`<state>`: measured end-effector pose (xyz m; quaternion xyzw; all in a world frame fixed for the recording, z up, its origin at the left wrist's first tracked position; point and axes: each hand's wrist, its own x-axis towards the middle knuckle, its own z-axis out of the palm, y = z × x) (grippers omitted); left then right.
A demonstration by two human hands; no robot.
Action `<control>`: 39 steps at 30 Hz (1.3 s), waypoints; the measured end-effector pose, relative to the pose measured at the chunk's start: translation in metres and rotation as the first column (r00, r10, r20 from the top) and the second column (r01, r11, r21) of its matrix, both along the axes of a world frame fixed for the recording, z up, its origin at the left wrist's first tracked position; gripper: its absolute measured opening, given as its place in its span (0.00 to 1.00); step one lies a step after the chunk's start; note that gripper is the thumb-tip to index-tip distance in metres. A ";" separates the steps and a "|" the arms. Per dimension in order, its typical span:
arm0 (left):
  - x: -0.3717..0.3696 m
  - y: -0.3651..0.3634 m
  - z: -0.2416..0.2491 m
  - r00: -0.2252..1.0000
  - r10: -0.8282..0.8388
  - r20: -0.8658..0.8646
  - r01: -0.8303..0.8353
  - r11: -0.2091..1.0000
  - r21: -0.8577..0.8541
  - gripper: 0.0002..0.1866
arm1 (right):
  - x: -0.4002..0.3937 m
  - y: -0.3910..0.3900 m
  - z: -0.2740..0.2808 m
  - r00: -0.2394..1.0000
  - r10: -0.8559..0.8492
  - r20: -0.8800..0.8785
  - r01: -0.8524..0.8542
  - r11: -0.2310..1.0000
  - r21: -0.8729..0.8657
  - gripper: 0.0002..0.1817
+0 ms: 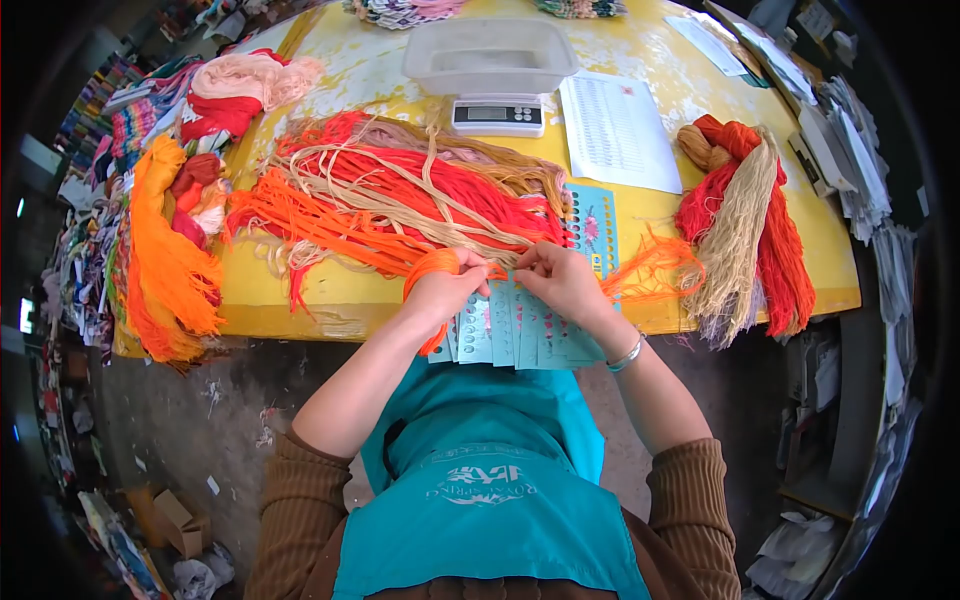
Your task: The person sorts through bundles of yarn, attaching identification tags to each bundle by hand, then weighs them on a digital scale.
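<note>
At the table's front edge, my left hand [447, 290] is closed round orange thread [430, 264], which loops over its fingers. My right hand [562, 284] pinches close beside it, near the top of several blue-green punched cards [502, 325] that hang over the edge; what its fingertips hold is too small to make out. More orange thread [650, 268] trails to the right of my right hand. Behind both hands lies a wide pile of red, beige and orange thread [400, 185]. Another punched card [594, 225] rests flat at the pile's right end.
A digital scale [498, 115] bears a clear plastic tub [490, 56] at the back of the yellow table [740, 95]. Printed paper [620, 130] lies right of it. Thread bundles lie at the left [170, 250] and right [740, 220].
</note>
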<state>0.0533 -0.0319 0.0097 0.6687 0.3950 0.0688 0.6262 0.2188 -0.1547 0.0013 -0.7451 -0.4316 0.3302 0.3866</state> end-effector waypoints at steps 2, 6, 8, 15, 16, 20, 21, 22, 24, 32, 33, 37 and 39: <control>0.003 -0.001 0.000 1.000 0.001 0.008 -0.001 0.999 -0.054 0.07 | 0.000 -0.001 -0.001 0.998 0.014 0.060 -0.014 1.000 0.002 0.13; 0.003 -0.009 0.001 0.984 -0.037 0.172 0.094 0.936 -0.340 0.08 | -0.005 -0.002 0.002 0.985 0.020 0.173 -0.018 1.000 -0.011 0.16; 0.005 -0.019 0.005 0.962 -0.101 0.255 0.197 0.901 -0.387 0.10 | -0.007 -0.002 -0.001 0.968 0.011 0.251 -0.019 0.999 0.028 0.17; 0.017 -0.017 -0.002 0.985 -0.046 0.164 0.088 0.961 -0.261 0.09 | 0.008 0.005 -0.013 0.991 0.016 -0.134 -0.009 0.999 0.048 0.17; 0.020 -0.019 0.007 0.980 -0.181 0.077 0.189 0.976 -0.107 0.07 | 0.010 0.004 -0.011 0.969 0.069 -0.237 -0.049 0.995 0.087 0.19; 0.026 -0.016 -0.006 0.948 -0.319 -0.005 0.312 0.925 0.218 0.05 | 0.008 0.002 0.000 0.919 0.126 -0.373 -0.078 0.987 0.142 0.18; 0.026 -0.014 -0.010 0.951 -0.310 0.011 0.284 0.884 0.370 0.04 | 0.007 0.002 0.004 0.920 0.125 -0.372 -0.078 0.987 0.138 0.18; 0.025 -0.011 -0.008 0.975 -0.198 0.099 0.200 0.980 -0.009 0.04 | 0.006 0.003 0.007 0.942 0.085 -0.325 -0.071 0.996 0.055 0.18; 0.012 0.012 0.001 0.981 -0.013 0.194 0.134 0.770 -0.624 0.09 | 0.006 0.005 0.011 0.960 0.044 -0.276 -0.056 0.998 -0.035 0.19; -0.116 0.185 0.038 0.821 0.502 0.272 -0.222 0.719 -0.659 0.14 | 0.005 0.006 0.021 0.984 0.086 -0.158 -0.112 0.981 -0.161 0.18; -0.129 0.211 0.038 0.771 0.566 0.292 -0.266 0.703 -0.659 0.14 | 0.005 0.006 0.022 0.984 0.088 -0.158 -0.113 0.980 -0.162 0.18; -0.147 0.251 0.044 0.687 0.623 0.374 -0.478 0.775 -0.412 0.12 | 0.004 0.007 0.023 0.984 0.067 -0.168 -0.097 0.979 -0.179 0.18; -0.138 0.234 0.044 0.710 0.640 0.294 -0.632 0.763 -0.134 0.19 | 0.003 0.005 0.023 0.986 0.068 -0.155 -0.097 0.978 -0.184 0.18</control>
